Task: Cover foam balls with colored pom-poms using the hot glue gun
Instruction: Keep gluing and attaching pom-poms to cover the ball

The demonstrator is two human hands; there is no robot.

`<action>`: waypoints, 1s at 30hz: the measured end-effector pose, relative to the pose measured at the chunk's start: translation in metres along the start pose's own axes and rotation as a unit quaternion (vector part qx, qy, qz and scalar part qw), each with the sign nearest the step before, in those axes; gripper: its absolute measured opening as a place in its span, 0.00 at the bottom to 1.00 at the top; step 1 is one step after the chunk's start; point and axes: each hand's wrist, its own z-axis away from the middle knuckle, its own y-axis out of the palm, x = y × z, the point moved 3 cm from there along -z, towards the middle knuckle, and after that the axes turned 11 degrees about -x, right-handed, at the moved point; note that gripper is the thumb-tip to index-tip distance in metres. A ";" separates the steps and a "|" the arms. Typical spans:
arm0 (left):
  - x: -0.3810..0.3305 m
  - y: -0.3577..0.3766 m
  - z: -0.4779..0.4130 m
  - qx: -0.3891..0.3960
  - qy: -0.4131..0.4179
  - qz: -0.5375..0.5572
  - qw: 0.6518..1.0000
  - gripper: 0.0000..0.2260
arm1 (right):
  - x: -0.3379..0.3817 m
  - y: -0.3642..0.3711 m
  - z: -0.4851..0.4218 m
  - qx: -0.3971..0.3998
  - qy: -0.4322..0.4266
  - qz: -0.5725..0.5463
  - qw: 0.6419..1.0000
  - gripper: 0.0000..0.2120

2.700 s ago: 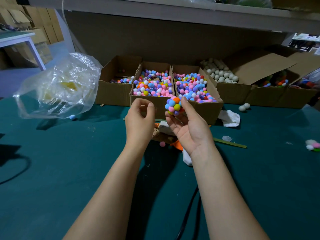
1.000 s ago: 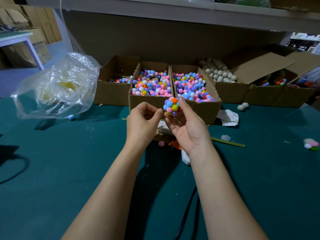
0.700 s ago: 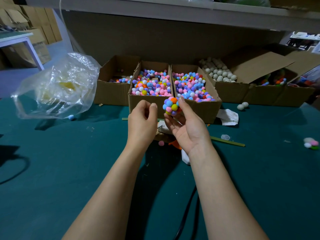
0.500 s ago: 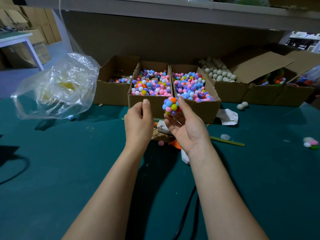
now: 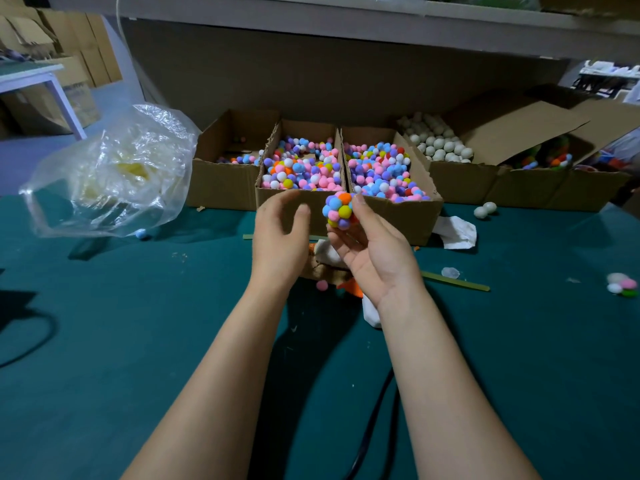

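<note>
Head view: the right hand (image 5: 374,258) is pinching the pom-pom-covered ball (image 5: 339,211) at its fingertips, above the green table (image 5: 138,323). The left hand (image 5: 280,240) is hovering just left of the ball, fingers loose and seemingly empty, directly in front of the middle pom-pom box (image 5: 308,128), so it looks the likelier hand to reach for the next pom-pom

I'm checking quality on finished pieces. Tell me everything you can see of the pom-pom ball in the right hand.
The pom-pom ball is a small round cluster of fuzzy-looking pom-poms in blue, pink, yellow, orange and purple, packed closely; no bare foam shows on the visible side. The right hand holds it above the green table, thumb at its upper right, fingertips beneath. The left hand is beside it, not touching.
</note>
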 end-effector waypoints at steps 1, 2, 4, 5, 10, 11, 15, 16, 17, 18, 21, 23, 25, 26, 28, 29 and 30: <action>-0.003 0.002 0.003 0.015 -0.005 0.023 1.000 0.13 | 0.000 0.000 0.000 0.003 -0.014 0.014 1.000 0.11; -0.005 0.005 0.005 0.036 -0.030 0.060 0.997 0.14 | 0.000 0.000 0.000 0.006 -0.031 0.037 0.999 0.10; -0.009 0.011 0.009 0.080 -0.107 0.131 0.982 0.17 | -0.002 0.002 0.001 0.015 -0.064 0.097 0.993 0.10; -0.009 0.014 0.011 0.094 -0.141 0.160 0.972 0.18 | -0.003 0.004 0.001 0.020 -0.077 0.117 0.990 0.09; -0.011 0.019 0.018 0.127 -0.235 0.230 0.936 0.26 | -0.002 0.007 0.003 0.003 -0.130 0.160 0.979 0.15; -0.011 0.018 0.018 0.137 -0.233 0.216 0.938 0.24 | 0.000 0.006 0.002 -0.006 -0.146 0.178 0.973 0.15; -0.010 0.014 0.015 0.169 -0.201 0.175 0.949 0.14 | 0.008 0.003 0.006 -0.025 -0.205 0.213 0.955 0.15; -0.010 0.013 0.015 0.170 -0.197 0.186 0.947 0.13 | 0.009 0.002 0.006 -0.031 -0.206 0.218 0.953 0.17; -0.010 0.012 0.015 0.168 -0.200 0.197 0.945 0.13 | 0.010 0.001 0.006 -0.036 -0.204 0.223 0.953 0.18; -0.010 0.011 0.015 0.165 -0.208 0.208 0.941 0.14 | 0.010 0.001 0.005 -0.041 -0.197 0.226 0.953 0.18; -0.009 0.011 0.013 0.139 -0.223 0.222 0.939 0.16 | 0.012 0.000 0.003 -0.055 -0.185 0.221 0.956 0.16; -0.007 0.009 0.012 0.121 -0.229 0.225 0.939 0.16 | 0.015 0.000 0.005 -0.049 -0.239 0.241 0.939 0.09; -0.006 0.008 0.011 0.113 -0.236 0.228 0.938 0.16 | 0.016 0.001 0.009 -0.028 -0.296 0.271 0.915 0.02; -0.006 0.008 0.011 0.115 -0.244 0.232 0.935 0.15 | 0.015 0.002 0.009 -0.018 -0.319 0.288 0.903 0.04; -0.006 0.008 0.010 0.119 -0.273 0.255 0.920 0.13 | 0.013 0.003 0.010 -0.013 -0.347 0.314 0.884 0.06; -0.006 0.008 0.010 0.125 -0.293 0.273 0.908 0.13 | 0.013 0.004 0.011 -0.016 -0.352 0.318 0.880 0.06; -0.006 0.007 0.009 0.134 -0.310 0.290 0.896 0.13 | 0.013 0.003 0.011 -0.019 -0.356 0.316 0.879 0.07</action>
